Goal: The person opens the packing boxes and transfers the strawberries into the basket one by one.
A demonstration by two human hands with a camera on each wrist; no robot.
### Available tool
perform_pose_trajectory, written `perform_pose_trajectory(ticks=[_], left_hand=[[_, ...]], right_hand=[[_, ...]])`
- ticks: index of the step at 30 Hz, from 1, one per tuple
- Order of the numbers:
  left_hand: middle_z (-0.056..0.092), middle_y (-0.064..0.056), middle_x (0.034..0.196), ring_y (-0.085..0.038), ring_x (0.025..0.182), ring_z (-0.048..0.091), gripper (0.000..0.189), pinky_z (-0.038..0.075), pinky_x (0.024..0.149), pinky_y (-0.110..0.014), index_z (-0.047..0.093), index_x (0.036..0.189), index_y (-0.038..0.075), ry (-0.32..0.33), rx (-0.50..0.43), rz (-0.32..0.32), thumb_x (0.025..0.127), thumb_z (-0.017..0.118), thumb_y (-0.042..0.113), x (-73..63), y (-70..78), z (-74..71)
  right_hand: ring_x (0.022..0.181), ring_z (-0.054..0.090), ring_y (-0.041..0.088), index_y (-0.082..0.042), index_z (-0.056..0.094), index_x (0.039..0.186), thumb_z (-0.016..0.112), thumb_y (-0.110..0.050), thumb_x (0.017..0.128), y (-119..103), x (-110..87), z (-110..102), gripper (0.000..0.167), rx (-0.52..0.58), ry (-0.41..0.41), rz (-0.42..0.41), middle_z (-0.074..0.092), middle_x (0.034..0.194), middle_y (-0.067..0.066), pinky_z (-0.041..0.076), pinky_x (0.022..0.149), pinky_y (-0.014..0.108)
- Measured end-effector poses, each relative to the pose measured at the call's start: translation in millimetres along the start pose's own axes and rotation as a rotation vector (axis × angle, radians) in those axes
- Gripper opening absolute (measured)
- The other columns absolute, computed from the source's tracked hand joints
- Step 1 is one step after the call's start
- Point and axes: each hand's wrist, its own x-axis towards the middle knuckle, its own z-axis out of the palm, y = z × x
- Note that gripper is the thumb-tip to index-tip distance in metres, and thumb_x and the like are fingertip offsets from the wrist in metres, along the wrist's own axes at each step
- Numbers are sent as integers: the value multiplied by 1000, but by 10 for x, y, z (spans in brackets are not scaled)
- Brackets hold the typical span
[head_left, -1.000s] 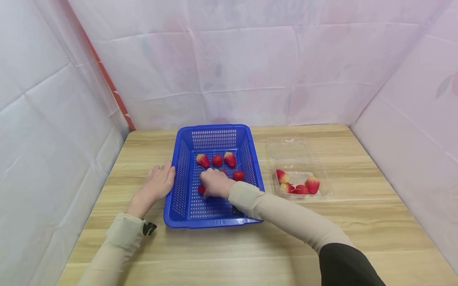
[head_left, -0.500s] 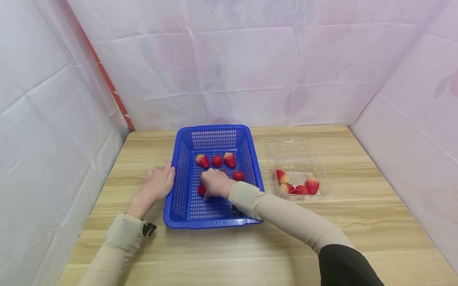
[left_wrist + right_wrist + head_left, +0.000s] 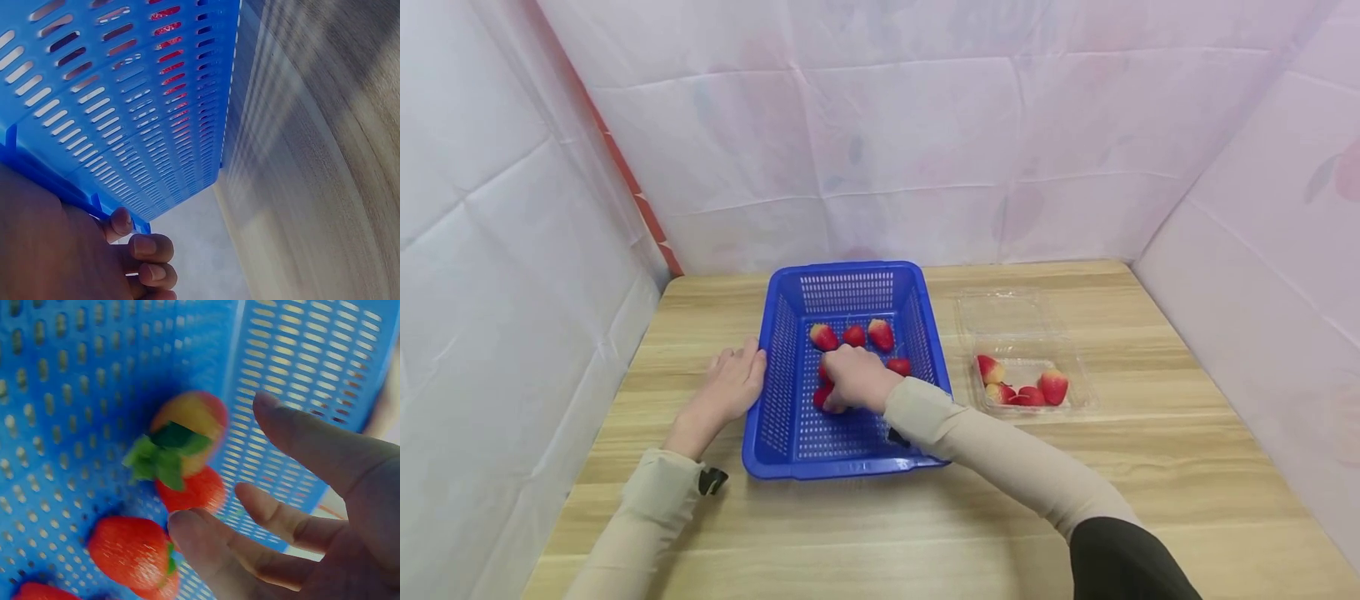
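Note:
My left hand [image 3: 730, 387] rests against the left rim of the blue perforated basket [image 3: 842, 469]; the left wrist view shows its fingertips [image 3: 145, 248] at that rim. Inside the basket, my right hand [image 3: 856, 379] is over the fruit, its thumb and fingers spread in the right wrist view. Close to those fingers are a yellow-and-red strawberry [image 3: 203, 428] with green leaves, a red fruit [image 3: 197, 490] and a red strawberry [image 3: 125, 547]. Farther back lie two strawberries, one left [image 3: 824, 337] and one right [image 3: 881, 335], with a round red fruit [image 3: 853, 336] between them.
Right of the basket stands a clear plastic clamshell box, lid [image 3: 1003, 314] laid back, holding several fruits, among them a strawberry [image 3: 1053, 387]. The wooden table [image 3: 865, 542] has pale cloth walls [image 3: 917, 167] behind and at both sides.
My right hand has shifted slightly right and away from me inside the basket, uncovering more of the red fruit at its left. My left hand has stayed at the rim.

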Motion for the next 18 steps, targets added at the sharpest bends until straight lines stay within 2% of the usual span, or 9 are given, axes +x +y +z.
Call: perform_pose_trajectory(ticks=[5,8,12,15,18], left_hand=[[56,-10,91,-35,93,48,36,32,84,-47,42,113,8,-3,5,-1,108,17,33,0,-7,-5],[57,-10,91,-35,94,48,36,32,84,-48,43,113,7,-6,1,-4,108,18,33,-8,-4,-11],[57,-11,92,-35,94,47,36,32,84,-48,43,114,7,-7,1,-7,108,17,32,-10,3,-22],[57,-11,92,-35,94,47,36,31,85,-47,42,113,7,-10,0,-8,108,18,33,-6,15,-28],[57,-11,92,-36,93,47,36,31,84,-48,42,113,7,-8,-5,-3,108,18,32,-5,12,-31]], right_hand=[[77,61,17,-8,66,111,85,-28,79,17,-95,-150,42,66,5,21,63,89,2,55,69,31],[76,59,17,-6,67,106,85,-27,79,31,-172,-255,39,89,25,15,61,84,1,52,67,27],[71,55,17,-8,64,89,84,-28,81,80,-281,-418,29,91,92,-4,57,76,1,45,61,27],[69,56,17,-10,62,87,83,-27,82,158,-384,-559,27,116,136,8,59,78,1,46,61,28],[71,58,19,-7,64,92,83,-24,81,282,-484,-685,27,136,190,21,64,83,4,49,65,31]])
